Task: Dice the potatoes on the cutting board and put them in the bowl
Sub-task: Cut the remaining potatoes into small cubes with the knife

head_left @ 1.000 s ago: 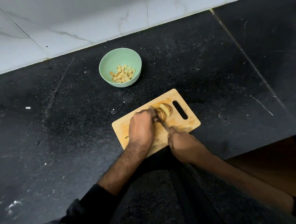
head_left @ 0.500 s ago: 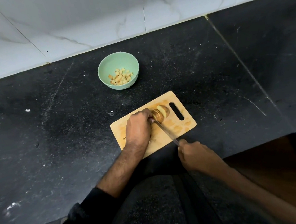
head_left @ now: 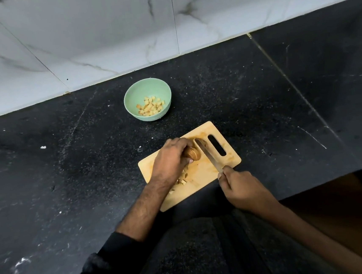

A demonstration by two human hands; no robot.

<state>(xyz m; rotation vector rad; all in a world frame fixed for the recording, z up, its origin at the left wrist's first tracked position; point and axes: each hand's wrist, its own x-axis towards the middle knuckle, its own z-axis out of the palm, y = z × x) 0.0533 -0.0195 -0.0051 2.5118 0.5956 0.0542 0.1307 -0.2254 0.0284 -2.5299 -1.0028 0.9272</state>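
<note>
**Potato held for slicing at the frame's centre**

On the pale wooden cutting board [head_left: 201, 174] at centre frame, the left hand [head_left: 169, 160] curls its fingers over a brown-skinned potato [head_left: 192, 153]. The right hand [head_left: 240, 186] clenches the handle of a steel knife [head_left: 208, 156], its blade just right of the potato. Above them, a mint-green round bowl [head_left: 146, 89] holds diced potato cubes [head_left: 150, 105]; a few cut bits [head_left: 183, 179] lie on the board beneath the left wrist.

Single head view, looking steeply down.
Wide-angle, close over the counter [head_left: 69, 180]: wall [head_left: 99, 34] across frame top, board [head_left: 201, 179] near centre, the person's lap at bottom.
</note>
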